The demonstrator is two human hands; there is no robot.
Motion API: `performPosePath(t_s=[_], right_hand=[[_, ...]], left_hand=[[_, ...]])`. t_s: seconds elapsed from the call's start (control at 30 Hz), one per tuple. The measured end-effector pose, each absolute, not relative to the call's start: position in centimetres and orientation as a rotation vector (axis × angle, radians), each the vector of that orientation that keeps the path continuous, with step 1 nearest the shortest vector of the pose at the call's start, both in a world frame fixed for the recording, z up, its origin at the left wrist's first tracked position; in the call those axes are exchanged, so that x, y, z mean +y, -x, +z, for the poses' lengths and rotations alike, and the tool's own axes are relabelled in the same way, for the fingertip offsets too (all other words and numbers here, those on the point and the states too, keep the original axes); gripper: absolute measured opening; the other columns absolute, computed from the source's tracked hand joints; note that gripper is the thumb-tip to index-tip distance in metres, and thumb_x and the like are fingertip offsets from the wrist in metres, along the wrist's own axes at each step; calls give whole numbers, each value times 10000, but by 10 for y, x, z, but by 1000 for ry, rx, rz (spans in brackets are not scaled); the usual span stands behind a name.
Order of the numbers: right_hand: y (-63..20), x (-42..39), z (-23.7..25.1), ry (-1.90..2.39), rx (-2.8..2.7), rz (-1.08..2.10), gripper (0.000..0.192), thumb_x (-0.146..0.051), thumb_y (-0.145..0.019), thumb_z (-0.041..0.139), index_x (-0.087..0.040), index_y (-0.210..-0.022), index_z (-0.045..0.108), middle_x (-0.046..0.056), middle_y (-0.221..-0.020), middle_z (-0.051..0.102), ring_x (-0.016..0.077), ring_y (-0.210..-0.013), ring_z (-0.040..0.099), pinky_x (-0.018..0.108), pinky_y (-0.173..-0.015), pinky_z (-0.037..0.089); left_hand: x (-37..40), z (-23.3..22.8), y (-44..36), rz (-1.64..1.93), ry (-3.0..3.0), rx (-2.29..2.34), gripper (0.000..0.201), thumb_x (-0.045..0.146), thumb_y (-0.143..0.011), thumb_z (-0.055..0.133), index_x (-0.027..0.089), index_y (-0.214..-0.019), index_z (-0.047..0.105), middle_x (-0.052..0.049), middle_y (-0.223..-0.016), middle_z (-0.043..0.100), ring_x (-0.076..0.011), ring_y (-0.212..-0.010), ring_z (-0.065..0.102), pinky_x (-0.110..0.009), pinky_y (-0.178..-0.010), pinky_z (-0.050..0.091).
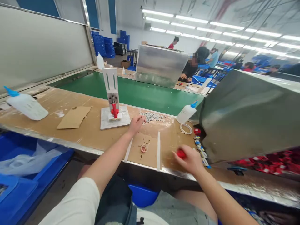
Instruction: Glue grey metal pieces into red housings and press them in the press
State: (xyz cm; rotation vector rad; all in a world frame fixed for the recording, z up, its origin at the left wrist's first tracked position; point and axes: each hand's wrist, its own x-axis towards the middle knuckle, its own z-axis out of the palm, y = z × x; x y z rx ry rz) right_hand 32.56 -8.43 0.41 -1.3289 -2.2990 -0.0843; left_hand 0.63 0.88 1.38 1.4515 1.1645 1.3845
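On the bench, left hand [136, 123] picks among grey pieces [153, 117]; right hand [191, 161] grips a red part [181, 153] beside the metal bin [246, 115].

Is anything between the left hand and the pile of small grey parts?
Nothing visible. The left hand already reaches the near edge of the grey parts on the bench, fingers at the pile. The press jig stands to its left, apart from the path.

The desk [93, 131] is matt brown board with a dull metal edge. Glossy red plastic part [181, 153]; white plastic squeeze bottle [186, 113]; brushed sheet-metal chute [246, 115]; smooth green conveyor belt [140, 93]; rough cardboard scrap [74, 117].
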Motion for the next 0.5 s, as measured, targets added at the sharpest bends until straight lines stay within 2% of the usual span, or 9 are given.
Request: performPosePath(t_s=[0.07, 0.1, 0.17, 0.23, 0.33, 0.4, 0.5], right_hand=[[-314, -62, -3, 1361, -2396, -123, 303, -470, -967, 626, -216, -802, 614, 69, -751, 655, 221, -717, 610, 342, -657, 463], [-307, -47, -5, 1355, -2431, -152, 292, -451, -961, 623, -221, -783, 594, 73, -741, 655, 238, -741, 614, 363, -706, 474], [-291, -20, -5, 1291, -2406, -219, 259, -428, -959, 631, -224, -805, 588, 104, -863, 712, 288, -913, 645, 448, -924, 489], [-273, -1, -3, 1173, -2315, -238, 236, -438, -959, 657, -230, -862, 597, 128, -1076, 739, 332, -1113, 622, 549, -1106, 407], [-242, 13, 2, 1016, -2259, -138, 262, -487, -964, 672, -235, -1000, 610, 145, -1270, 690, 339, -1241, 573, 579, -1162, 375], [-220, 17, 2, 932, -2295, -51, 308, -506, -986, 645, -224, -1103, 606, 157, -1290, 670, 329, -1283, 561, 572, -1191, 363], [-199, 19, -3, 844, -2319, 80, 365, -509, -1007, 609, -219, -1226, 582, 161, -1325, 648, 323, -1355, 535, 583, -1232, 329]], left_hand=[[19, 5, -12, 1332, -1428, 1102, 490, 626, -933, 538, 186, -718, 564, 67, -542, 316, -113, -539, 305, -261, -557, 255], [21, 0, -12, 1303, -1432, 1074, 504, 644, -929, 536, 184, -726, 567, 73, -535, 306, -108, -524, 291, -259, -546, 246], [20, -8, -9, 1251, -1454, 1022, 526, 667, -931, 519, 173, -768, 594, 76, -528, 327, -100, -501, 291, -252, -529, 241], [15, -11, -6, 1169, -1472, 947, 555, 687, -934, 504, 152, -874, 638, 55, -558, 443, -89, -480, 323, -245, -512, 241], [9, -9, -5, 1015, -1457, 804, 662, 745, -928, 496, 142, -1163, 633, -11, -744, 643, -82, -465, 418, -240, -484, 241], [6, -6, -6, 919, -1419, 732, 711, 774, -908, 529, 160, -1261, 588, 0, -753, 631, -96, -480, 461, -241, -487, 280], [3, -4, -8, 855, -1416, 717, 664, 758, -877, 628, 164, -1174, 620, 30, -683, 538, -120, -559, 485, -258, -544, 369]])
